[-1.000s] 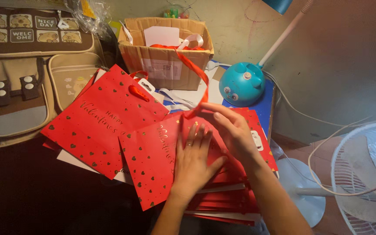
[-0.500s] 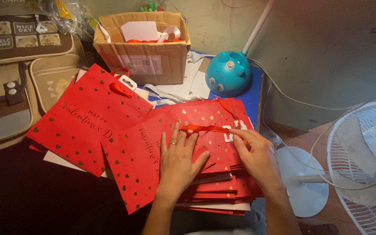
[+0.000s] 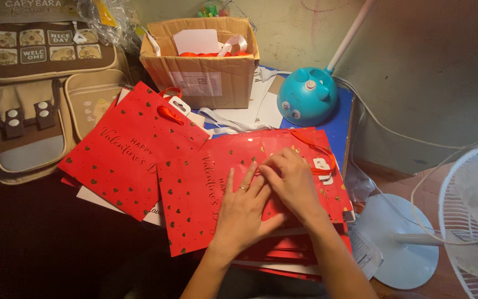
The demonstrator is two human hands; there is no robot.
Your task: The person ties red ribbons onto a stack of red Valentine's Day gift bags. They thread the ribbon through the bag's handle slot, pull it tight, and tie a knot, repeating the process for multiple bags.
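A flat red paper gift bag point(image 3: 206, 194) with small gold hearts lies on top of a stack of similar red bags point(image 3: 289, 254). My left hand point(image 3: 242, 213) presses flat on it, fingers spread, a ring on one finger. My right hand point(image 3: 291, 182) lies beside and partly over the left, fingers bent on the bag's upper middle near its red ribbon handle point(image 3: 316, 145) and white tag point(image 3: 322, 165). Neither hand grips anything. Another red gift bag point(image 3: 128, 149) lies flat to the left.
A cardboard box point(image 3: 206, 72) with ribbon and paper stands at the back. A tan and brown backpack point(image 3: 23, 94) sits left. A blue round lamp base point(image 3: 307, 98) rests on a blue surface point(image 3: 338, 124). A white fan point(image 3: 471, 221) stands right.
My right hand came down from holding the ribbon up and now rests on the bag beside my left hand. The ribbon lies flat. The view shifted slightly.
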